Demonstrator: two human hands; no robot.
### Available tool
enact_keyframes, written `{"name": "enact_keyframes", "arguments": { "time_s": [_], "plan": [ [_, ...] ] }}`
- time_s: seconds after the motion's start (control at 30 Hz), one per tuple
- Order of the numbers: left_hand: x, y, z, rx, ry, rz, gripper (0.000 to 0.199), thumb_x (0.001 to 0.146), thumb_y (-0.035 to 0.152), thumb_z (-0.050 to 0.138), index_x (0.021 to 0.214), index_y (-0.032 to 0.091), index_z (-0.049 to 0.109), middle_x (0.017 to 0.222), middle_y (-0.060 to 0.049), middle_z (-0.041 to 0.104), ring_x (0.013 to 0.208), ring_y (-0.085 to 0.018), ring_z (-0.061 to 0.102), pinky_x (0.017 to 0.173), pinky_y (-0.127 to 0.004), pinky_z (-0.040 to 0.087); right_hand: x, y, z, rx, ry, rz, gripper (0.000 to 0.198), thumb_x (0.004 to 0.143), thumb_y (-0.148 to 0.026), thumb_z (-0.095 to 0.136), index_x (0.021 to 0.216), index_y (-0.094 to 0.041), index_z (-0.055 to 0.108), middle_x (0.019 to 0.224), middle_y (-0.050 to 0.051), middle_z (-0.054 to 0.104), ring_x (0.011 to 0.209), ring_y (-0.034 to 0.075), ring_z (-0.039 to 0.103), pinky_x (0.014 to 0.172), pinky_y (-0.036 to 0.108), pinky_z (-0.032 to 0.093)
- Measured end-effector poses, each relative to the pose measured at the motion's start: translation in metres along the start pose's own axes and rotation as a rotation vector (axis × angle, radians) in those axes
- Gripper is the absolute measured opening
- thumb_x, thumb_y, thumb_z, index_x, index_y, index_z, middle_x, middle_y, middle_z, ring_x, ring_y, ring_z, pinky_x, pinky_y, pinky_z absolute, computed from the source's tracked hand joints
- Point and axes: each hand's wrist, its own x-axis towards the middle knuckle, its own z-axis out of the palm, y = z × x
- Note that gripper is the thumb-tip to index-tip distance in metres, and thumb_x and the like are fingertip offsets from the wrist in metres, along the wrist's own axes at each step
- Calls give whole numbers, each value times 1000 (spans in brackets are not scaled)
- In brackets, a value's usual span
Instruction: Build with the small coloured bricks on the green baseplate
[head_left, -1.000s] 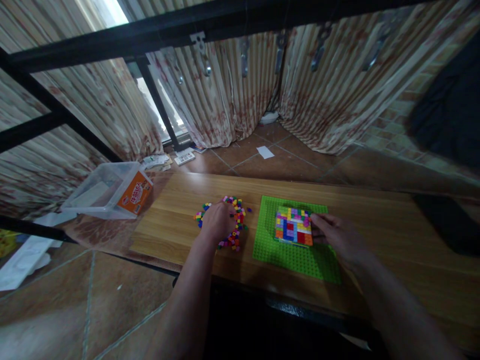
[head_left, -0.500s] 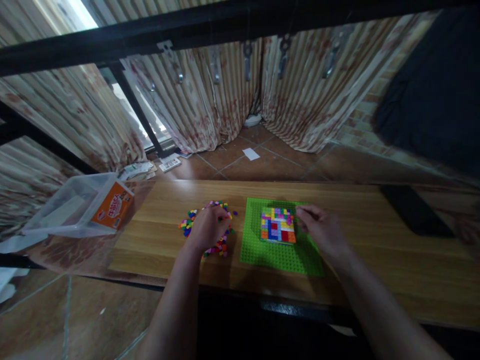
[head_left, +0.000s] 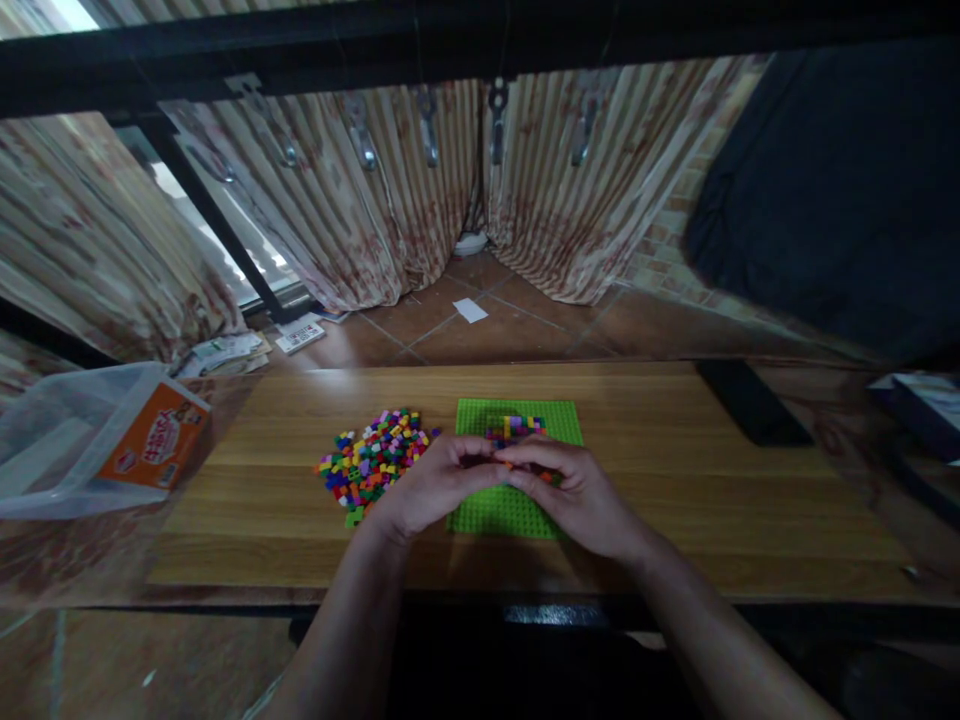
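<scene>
My left hand (head_left: 442,482) and my right hand (head_left: 574,490) meet fingertip to fingertip above the green studded baseplate (head_left: 491,517). A small orange toy brick (head_left: 509,466) shows between the pinched thumbs and forefingers of both. Behind the fingers, a patch of multicoloured bricks (head_left: 521,426) is built up on the baseplate; its near part is mostly covered by my hands. To the left of my left hand lies a loose heap of small coloured bricks (head_left: 379,450) on the wooden table.
A black phone-like slab (head_left: 753,402) lies at the table's (head_left: 660,440) right. Off its left end stands a clear plastic box (head_left: 82,440) with an orange label. Beyond the far edge, papers (head_left: 300,333) lie on the tiled floor near striped curtains (head_left: 360,220).
My left hand has moved right, from the brick heap to above the baseplate. My right hand has come in from the baseplate's right side to meet it. The camera view has shifted right.
</scene>
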Motion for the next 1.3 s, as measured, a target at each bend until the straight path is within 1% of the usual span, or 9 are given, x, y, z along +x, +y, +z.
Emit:
{"name": "enact_keyframes", "arguments": {
  "time_s": [0.23, 0.33, 0.4, 0.47, 0.6, 0.73, 0.9, 1.1, 1.3],
  "plan": [
    [2, 2, 10, -2, 65, -50, 29, 77, 43, 62, 82, 14, 67, 72, 0, 60, 67, -10, 49, 64, -23, 39, -3, -1, -9, 4, 69, 94, 16, 87, -32, 60, 96, -29, 73, 93, 1, 72, 87, 16, 65, 81, 34, 50],
    [6, -1, 11, 12, 144, -55, 31, 78, 44, 60, 82, 14, 67, 74, -1, 62, 68, -11, 51, 64, -23, 41, -1, 5, -20, 5, 252, 210, 15, 81, -36, 65, 88, -26, 75, 87, 2, 72, 80, 17, 64, 75, 33, 50],
    [9, -7, 9, 18, 246, -36, 30, 78, 43, 60, 82, 14, 67, 75, -2, 64, 68, -11, 52, 64, -24, 42, 2, 12, -30, 17, 400, 309, 18, 75, -37, 69, 82, -23, 74, 72, 1, 70, 67, 15, 61, 66, 31, 49],
    [12, -13, 4, 47, 356, -28, 28, 79, 41, 59, 81, 14, 67, 73, -1, 64, 67, -11, 54, 63, -23, 42, 3, 19, -38, 35, 482, 398, 20, 70, -39, 71, 77, -20, 73, 59, -1, 64, 57, 13, 55, 59, 29, 46],
    [17, -26, -2, 225, 463, -39, 23, 79, 34, 57, 80, 14, 68, 75, -2, 67, 70, -13, 58, 64, -24, 44, 2, 30, -42, 81, 431, 512, 22, 65, -38, 74, 76, -18, 72, 57, -1, 62, 53, 12, 52, 55, 27, 44],
    [20, -32, 1, 362, 424, -53, 25, 80, 33, 55, 89, 15, 69, 83, -4, 70, 75, -16, 62, 67, -25, 47, 2, 35, -34, 97, 368, 511, 21, 67, -36, 72, 77, -18, 72, 58, -1, 63, 54, 11, 52, 56, 27, 44],
    [20, -34, 5, 411, 377, -57, 24, 80, 30, 55, 93, 13, 67, 84, -4, 70, 74, -16, 63, 68, -26, 47, 5, 42, -33, 28, 363, 481, 19, 68, -35, 71, 75, -18, 73, 64, 1, 68, 57, 13, 55, 57, 27, 43],
    [20, -34, 5, 427, 373, -59, 24, 81, 30, 55, 94, 14, 67, 86, -5, 70, 74, -16, 63, 69, -26, 47, 7, 48, -33, 40, 385, 457, 17, 63, -35, 75, 71, -19, 72, 74, 4, 72, 70, 17, 63, 68, 31, 47],
    [21, -37, 5, 426, 395, -57, 23, 80, 29, 56, 93, 15, 67, 84, -4, 71, 75, -15, 63, 70, -25, 47, 11, 45, -33, 68, 401, 474, 20, 58, -36, 78, 66, -19, 69, 66, 2, 69, 58, 13, 58, 59, 28, 45]
  ]
}}
